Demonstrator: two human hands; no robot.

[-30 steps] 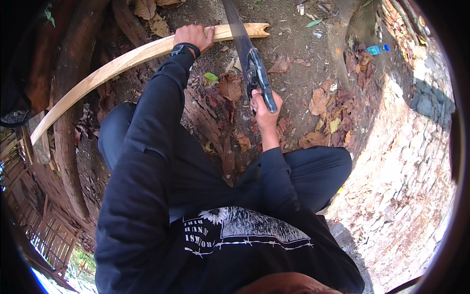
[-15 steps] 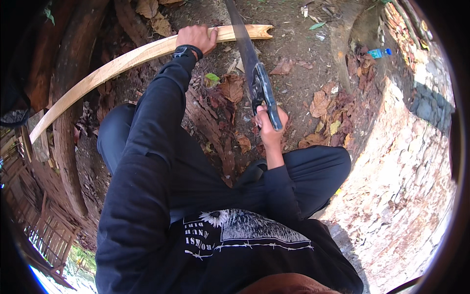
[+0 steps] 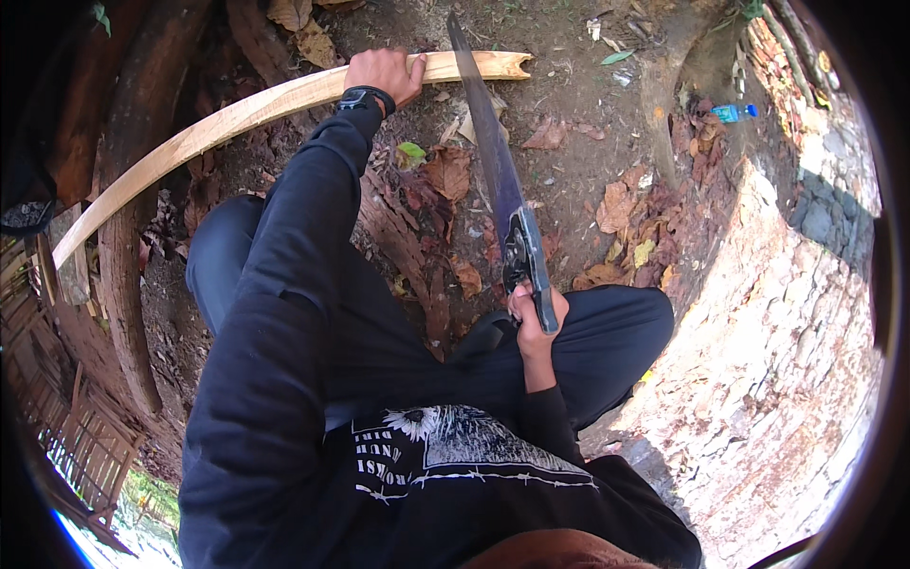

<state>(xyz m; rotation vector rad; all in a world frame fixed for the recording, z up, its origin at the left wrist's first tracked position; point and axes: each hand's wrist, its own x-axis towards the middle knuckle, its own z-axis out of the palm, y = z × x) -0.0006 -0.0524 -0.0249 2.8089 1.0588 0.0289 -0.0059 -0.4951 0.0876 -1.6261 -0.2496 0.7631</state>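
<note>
A long pale wooden plank (image 3: 237, 116) runs from the left edge to the upper middle, its right end notched. My left hand (image 3: 383, 76) is wrapped over it near that end and presses it down. In my right hand (image 3: 537, 308) is the dark handle of a handsaw (image 3: 496, 156), fingers closed round the grip. The blade crosses the plank just right of my left hand, its tip showing a little beyond the far edge. Whether the teeth have cut into the wood cannot be made out.
Dark logs (image 3: 133, 218) lie at the left, under the plank. Dry leaves (image 3: 621, 204) litter the soil between my knees and beyond. A small blue-capped bottle (image 3: 734, 113) lies at the upper right. A sunlit pale, rough surface (image 3: 758, 379) fills the right side.
My right hand has drawn the handsaw back toward my body, so its tip now shows near the plank. My left hand and the plank stay almost where they were.
</note>
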